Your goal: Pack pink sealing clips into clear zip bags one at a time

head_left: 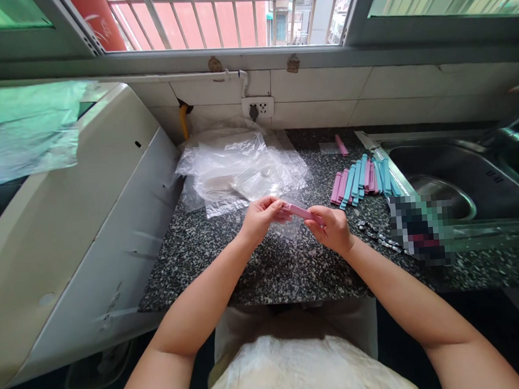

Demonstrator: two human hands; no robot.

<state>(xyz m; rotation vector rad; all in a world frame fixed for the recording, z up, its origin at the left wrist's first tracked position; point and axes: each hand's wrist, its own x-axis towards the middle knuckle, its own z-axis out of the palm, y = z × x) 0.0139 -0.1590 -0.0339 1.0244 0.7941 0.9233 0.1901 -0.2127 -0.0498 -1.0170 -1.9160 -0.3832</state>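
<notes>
Both hands meet in front of me over the speckled countertop. Between them is one slim pink bag clip (300, 211), slightly slanted, its right end lower. My left hand (266, 216) pinches the clip's left end with thumb and fingers. Its right end is gripped by my right hand (330, 228). A pile of clear plastic bags (244, 169) lies just beyond my left hand. Beyond my right hand are several pink and blue clips (360, 180), laid side by side in a row. One more pink clip (341, 145) rests apart, near the wall.
A steel sink (462, 174) is set in the counter at right, with a tap above it. A blurred-out object (424, 233) and a metal chain (380, 237) lie near its edge. A large white appliance (97, 229) borders the left. A socket (259, 107) is on the tiled wall.
</notes>
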